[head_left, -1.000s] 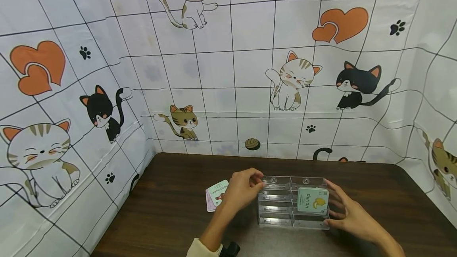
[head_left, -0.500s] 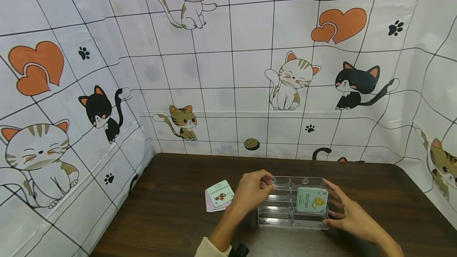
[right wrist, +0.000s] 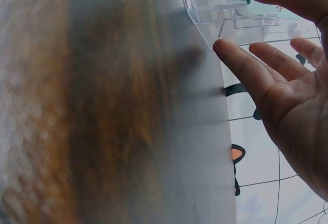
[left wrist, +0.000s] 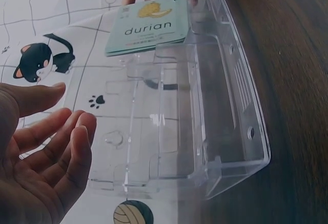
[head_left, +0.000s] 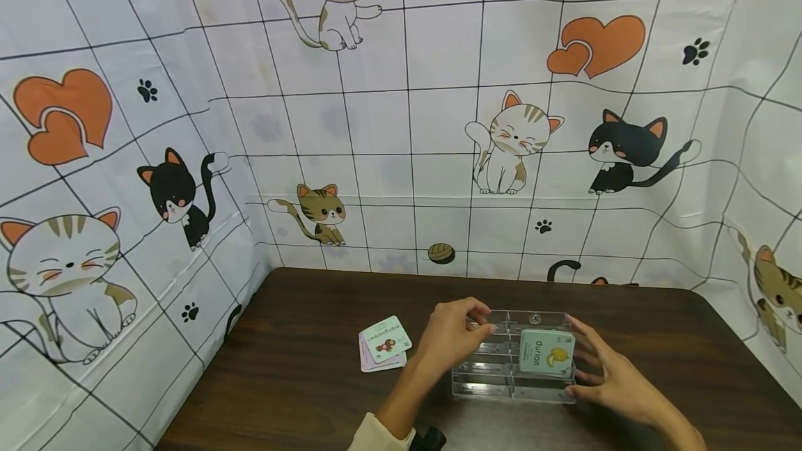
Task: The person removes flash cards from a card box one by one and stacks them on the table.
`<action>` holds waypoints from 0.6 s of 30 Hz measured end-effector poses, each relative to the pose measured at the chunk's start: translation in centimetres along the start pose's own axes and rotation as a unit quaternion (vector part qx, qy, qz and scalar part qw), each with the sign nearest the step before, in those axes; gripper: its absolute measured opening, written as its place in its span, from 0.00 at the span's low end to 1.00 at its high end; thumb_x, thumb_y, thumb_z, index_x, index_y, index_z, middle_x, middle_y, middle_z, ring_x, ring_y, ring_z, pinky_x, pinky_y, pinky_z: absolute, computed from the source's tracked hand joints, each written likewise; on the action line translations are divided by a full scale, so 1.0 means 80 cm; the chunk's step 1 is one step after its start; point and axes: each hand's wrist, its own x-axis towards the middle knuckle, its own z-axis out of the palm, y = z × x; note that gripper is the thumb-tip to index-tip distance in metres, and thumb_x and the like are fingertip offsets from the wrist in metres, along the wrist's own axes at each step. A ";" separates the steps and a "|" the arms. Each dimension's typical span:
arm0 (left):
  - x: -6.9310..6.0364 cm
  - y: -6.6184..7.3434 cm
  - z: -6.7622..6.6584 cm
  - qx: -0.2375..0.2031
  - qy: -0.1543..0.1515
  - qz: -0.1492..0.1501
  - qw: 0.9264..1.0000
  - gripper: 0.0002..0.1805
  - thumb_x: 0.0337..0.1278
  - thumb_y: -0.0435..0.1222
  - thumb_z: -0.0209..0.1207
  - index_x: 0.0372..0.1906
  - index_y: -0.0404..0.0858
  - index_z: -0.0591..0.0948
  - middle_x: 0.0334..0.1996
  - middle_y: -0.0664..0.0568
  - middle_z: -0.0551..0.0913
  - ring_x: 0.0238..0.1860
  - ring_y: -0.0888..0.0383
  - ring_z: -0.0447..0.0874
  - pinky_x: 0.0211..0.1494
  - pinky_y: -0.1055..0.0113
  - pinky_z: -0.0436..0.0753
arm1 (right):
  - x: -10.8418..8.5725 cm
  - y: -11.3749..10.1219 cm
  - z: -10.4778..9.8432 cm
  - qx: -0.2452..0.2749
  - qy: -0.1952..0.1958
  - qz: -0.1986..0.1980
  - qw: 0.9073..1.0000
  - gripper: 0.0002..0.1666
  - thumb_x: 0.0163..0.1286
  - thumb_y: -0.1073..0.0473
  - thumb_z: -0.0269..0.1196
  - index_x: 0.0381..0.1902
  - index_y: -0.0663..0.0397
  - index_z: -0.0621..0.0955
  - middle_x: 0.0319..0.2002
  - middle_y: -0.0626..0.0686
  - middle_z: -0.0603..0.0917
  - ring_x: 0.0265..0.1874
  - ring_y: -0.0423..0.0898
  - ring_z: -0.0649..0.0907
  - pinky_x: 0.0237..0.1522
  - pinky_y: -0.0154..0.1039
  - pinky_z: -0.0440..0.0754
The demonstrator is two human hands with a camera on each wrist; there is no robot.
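Note:
A clear plastic card rack [head_left: 481, 390] with two columns of stepped slots stands on the table. A stack of green durian cards [head_left: 547, 353] lies in its right column, and the left column's slots hold no cards. Above the rack's back left part is my left hand [head_left: 454, 336]. The left wrist view shows that left hand [left wrist: 46, 152] with loosely bent fingers and nothing between them, apart from the rack. At the rack's right side, my right hand [head_left: 617, 378] spreads its fairly straight fingers and thumb along the edge, touching it.
Left of the rack, a mangosteen card [head_left: 386, 339] lies on top of pale pink cards [head_left: 370, 362] on the dark wood table [head_left: 301, 381]. Behind the table hangs a white cloth [head_left: 376, 124] printed with cats. A grey patch [head_left: 489, 430] of surface shows in front of the rack.
My left hand has moved right, from the rack's back left corner to over its left column, uncovering more of the mangosteen card. The right hand, rack and durian cards stay in place.

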 end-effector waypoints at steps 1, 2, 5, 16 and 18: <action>0.000 0.001 0.001 0.000 0.000 0.001 1.000 0.11 0.67 0.38 0.72 0.50 0.39 0.89 0.38 0.55 0.91 0.31 0.71 0.84 0.35 0.76 0.80 | 0.000 0.000 0.000 -0.001 -0.001 0.003 1.000 0.79 0.55 0.67 0.82 0.88 0.54 0.40 0.77 0.85 0.56 0.68 0.88 0.70 0.52 0.51 0.90; 0.001 0.001 0.001 -0.001 0.001 0.002 1.000 0.11 0.67 0.38 0.72 0.50 0.39 0.89 0.37 0.55 0.91 0.31 0.71 0.84 0.35 0.76 0.80 | 0.000 0.000 0.000 -0.001 -0.002 0.005 1.000 0.80 0.55 0.67 0.82 0.88 0.54 0.39 0.78 0.85 0.55 0.68 0.88 0.70 0.52 0.51 0.90; 0.003 0.003 0.005 -0.001 0.004 0.010 1.000 0.12 0.67 0.38 0.73 0.50 0.38 0.89 0.36 0.54 0.91 0.30 0.71 0.84 0.35 0.76 0.80 | -0.001 -0.001 0.000 0.000 -0.004 0.008 1.000 0.80 0.56 0.67 0.82 0.88 0.53 0.39 0.78 0.85 0.55 0.68 0.88 0.70 0.52 0.51 0.90; 0.010 0.010 0.023 -0.004 -0.009 -0.004 1.000 0.12 0.65 0.39 0.74 0.49 0.40 0.90 0.34 0.58 0.91 0.28 0.75 0.79 0.33 0.77 0.78 | -0.002 -0.004 0.000 0.003 -0.004 0.005 1.000 0.79 0.56 0.66 0.82 0.88 0.54 0.39 0.78 0.85 0.55 0.68 0.88 0.69 0.52 0.51 0.90; 0.011 0.011 0.025 -0.002 -0.010 -0.001 1.000 0.11 0.65 0.38 0.74 0.49 0.40 0.90 0.34 0.58 0.90 0.28 0.75 0.79 0.33 0.77 0.77 | -0.002 -0.004 0.000 0.003 -0.002 0.004 1.000 0.79 0.56 0.66 0.82 0.88 0.54 0.39 0.78 0.85 0.55 0.68 0.88 0.70 0.52 0.51 0.90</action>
